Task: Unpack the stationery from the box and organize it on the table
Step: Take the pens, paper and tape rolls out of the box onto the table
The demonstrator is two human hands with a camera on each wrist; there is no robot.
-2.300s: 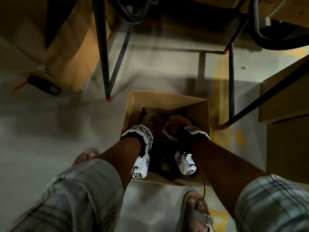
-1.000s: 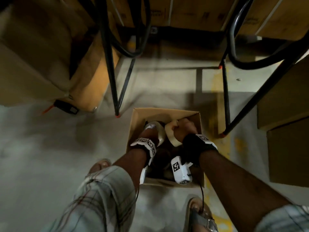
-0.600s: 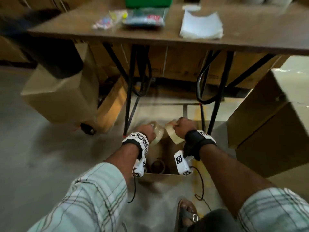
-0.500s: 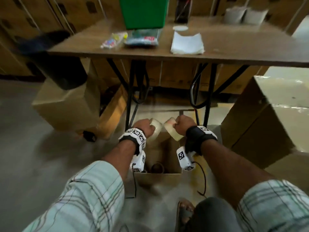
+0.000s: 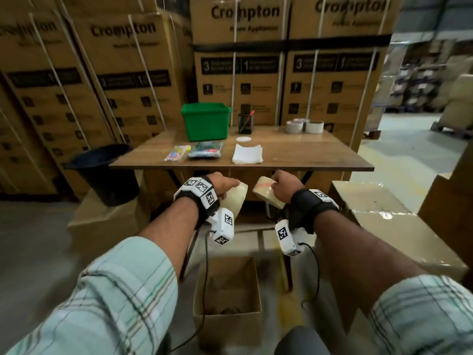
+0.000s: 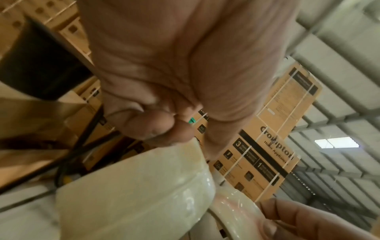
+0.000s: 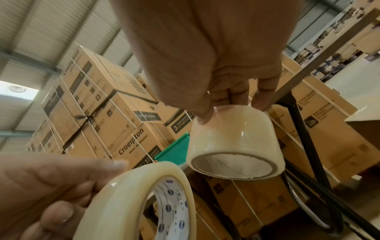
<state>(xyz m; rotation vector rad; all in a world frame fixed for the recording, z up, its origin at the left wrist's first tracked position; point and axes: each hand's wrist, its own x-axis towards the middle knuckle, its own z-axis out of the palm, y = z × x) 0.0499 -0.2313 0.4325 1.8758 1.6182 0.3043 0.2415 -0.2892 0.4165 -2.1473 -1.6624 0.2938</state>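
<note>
My left hand (image 5: 228, 186) grips a clear tape roll (image 5: 234, 199) by its rim, just below the front edge of the wooden table (image 5: 294, 152). In the left wrist view its curled fingers (image 6: 158, 128) pinch that roll (image 6: 133, 194). Beside it, my right hand (image 5: 276, 183) holds a second, smaller clear tape roll (image 5: 266, 192). In the right wrist view the fingertips (image 7: 203, 116) clamp this roll (image 7: 236, 142) from above. The open cardboard box (image 5: 227, 316) stands on the floor below both hands.
On the table are a green bin (image 5: 206, 121), a black pen holder (image 5: 245, 123), three tape rolls (image 5: 304, 126), two packets (image 5: 194, 151) and white paper (image 5: 247, 154). A black bucket (image 5: 102, 170) stands left, sealed cartons (image 5: 384, 226) right, and stacked cartons behind.
Both hands lifted a tape roll each out of the box and rose to table-edge height. My view swung up from the floor to the table.
</note>
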